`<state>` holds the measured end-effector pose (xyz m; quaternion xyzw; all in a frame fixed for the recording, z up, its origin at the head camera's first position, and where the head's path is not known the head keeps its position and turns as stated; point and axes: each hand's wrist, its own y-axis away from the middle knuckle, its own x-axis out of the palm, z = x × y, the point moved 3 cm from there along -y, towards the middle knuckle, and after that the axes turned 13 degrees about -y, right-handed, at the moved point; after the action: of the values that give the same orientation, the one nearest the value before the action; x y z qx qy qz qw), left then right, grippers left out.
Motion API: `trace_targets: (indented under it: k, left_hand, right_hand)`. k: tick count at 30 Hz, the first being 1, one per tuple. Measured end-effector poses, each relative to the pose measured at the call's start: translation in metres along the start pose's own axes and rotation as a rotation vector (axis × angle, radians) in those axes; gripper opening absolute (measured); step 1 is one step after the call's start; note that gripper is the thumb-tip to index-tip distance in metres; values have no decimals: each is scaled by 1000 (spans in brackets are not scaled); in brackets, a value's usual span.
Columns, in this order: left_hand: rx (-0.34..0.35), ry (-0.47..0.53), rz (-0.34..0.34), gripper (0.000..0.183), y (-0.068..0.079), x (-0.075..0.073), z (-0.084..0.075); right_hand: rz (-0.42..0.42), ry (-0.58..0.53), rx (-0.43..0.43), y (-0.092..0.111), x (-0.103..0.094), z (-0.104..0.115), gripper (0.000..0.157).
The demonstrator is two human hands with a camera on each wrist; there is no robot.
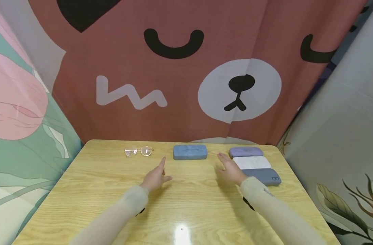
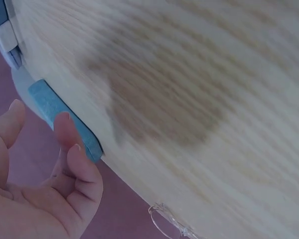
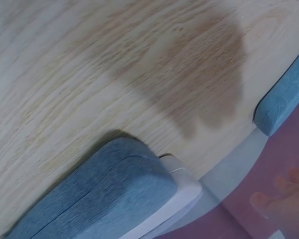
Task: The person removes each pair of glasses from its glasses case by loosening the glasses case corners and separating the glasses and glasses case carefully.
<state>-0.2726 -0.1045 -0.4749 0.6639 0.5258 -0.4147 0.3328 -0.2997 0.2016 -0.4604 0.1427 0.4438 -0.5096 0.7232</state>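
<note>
A light blue glasses case point(image 1: 190, 152) lies closed near the back edge of the table, between the two hands. My left hand point(image 1: 154, 177) hovers short of it on its left, index finger extended, the other fingers loosely bent, holding nothing. To its upper left, a pair of thin-framed glasses point(image 1: 146, 151) rests on the wood. My right hand point(image 1: 231, 169) is over the table right of the blue case, fingers extended, nothing held. Beside it lie a purple case point(image 1: 246, 151), a white case point(image 1: 252, 162) and a grey-blue case point(image 1: 264, 177), which bears a small glasses mark.
The light wooden table point(image 1: 186, 200) carries all these things. Behind it hangs a brown bear-print cloth point(image 1: 180, 85). Patterned cloths also hang along the left and right sides, close to the table edges.
</note>
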Motion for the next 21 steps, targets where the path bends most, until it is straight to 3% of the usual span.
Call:
trace_targets:
  k: [14,21]
  left_hand:
    - [9,133,29,82,18,10,-14]
    - [72,156,2,75,28,15,-24]
  right_hand:
    - [15,57,-26,20,-14,9,58]
    - [77,76,-12,31,-21,16,59]
